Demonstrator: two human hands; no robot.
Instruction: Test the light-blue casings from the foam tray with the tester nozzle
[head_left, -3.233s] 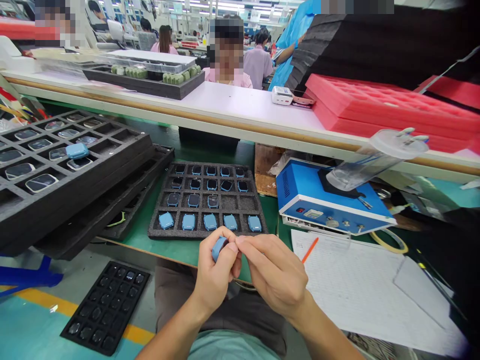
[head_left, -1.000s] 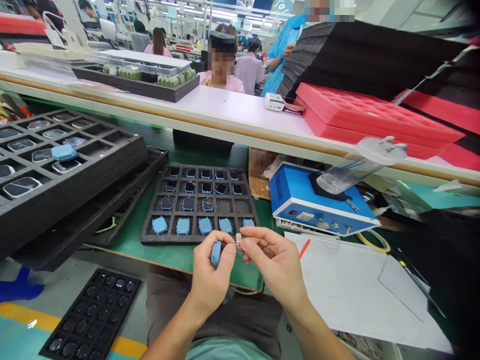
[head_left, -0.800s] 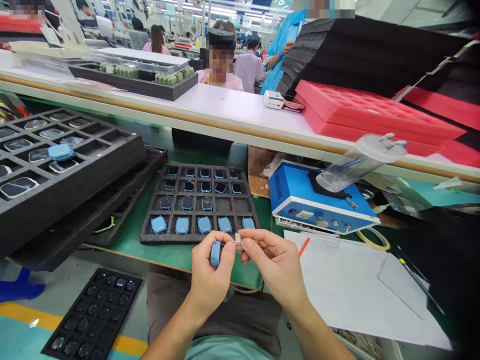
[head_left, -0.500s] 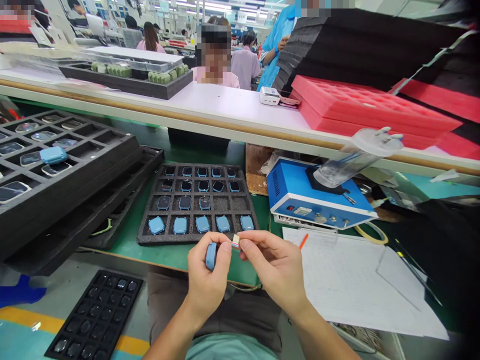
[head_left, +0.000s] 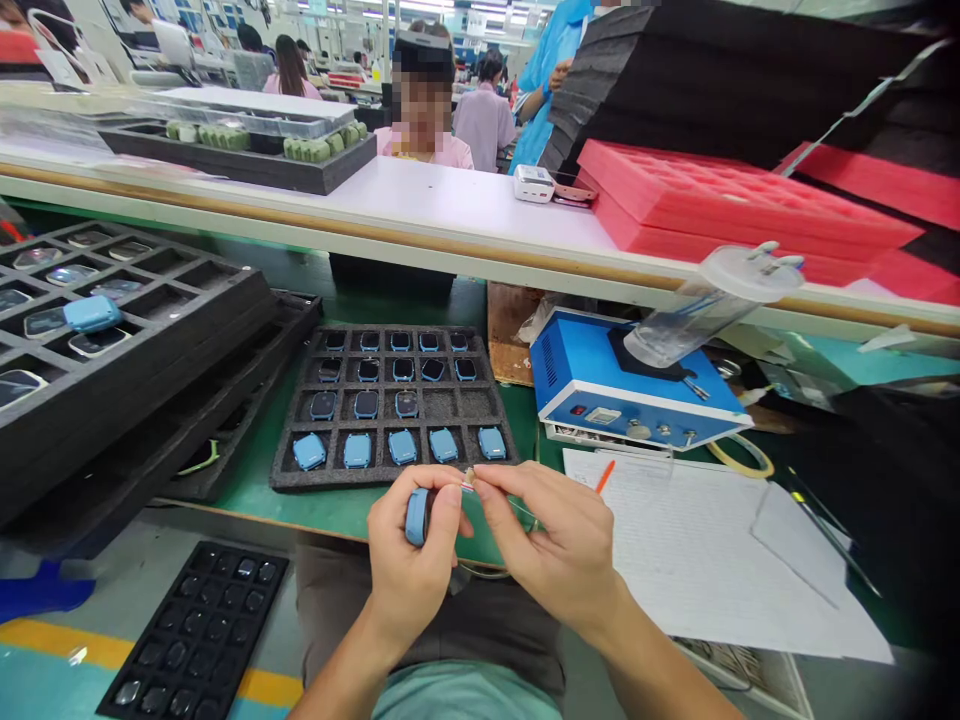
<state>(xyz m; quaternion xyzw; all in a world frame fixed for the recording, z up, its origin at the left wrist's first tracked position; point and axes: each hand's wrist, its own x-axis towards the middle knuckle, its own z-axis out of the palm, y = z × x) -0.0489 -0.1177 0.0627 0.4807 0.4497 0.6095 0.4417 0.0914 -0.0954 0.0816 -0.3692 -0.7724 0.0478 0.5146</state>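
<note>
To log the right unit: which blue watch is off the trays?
The blue watch in the left hand; the others lie in or on foam trays.

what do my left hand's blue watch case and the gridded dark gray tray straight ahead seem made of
Rounded blue watch case: probably matte plastic, from its even, opaque colour. Gridded dark gray tray: likely dull foam, from its speckled surface.
</note>
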